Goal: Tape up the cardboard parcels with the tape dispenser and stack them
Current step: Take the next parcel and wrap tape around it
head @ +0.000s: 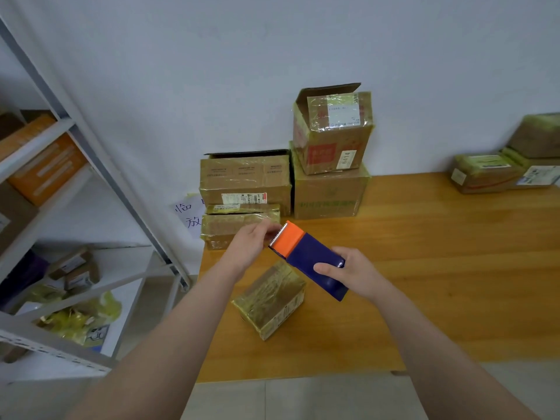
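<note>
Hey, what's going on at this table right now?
A person is holding a dispenser in the right hand. The left hand has its fingertips at the toothed orange end, seemingly finding the tape end, though the tape itself is hard to see. A small parcel, already covered in tape, lies on the table near the hands. More boxes are stacked against the wall, the top one with a flap open.
</note>
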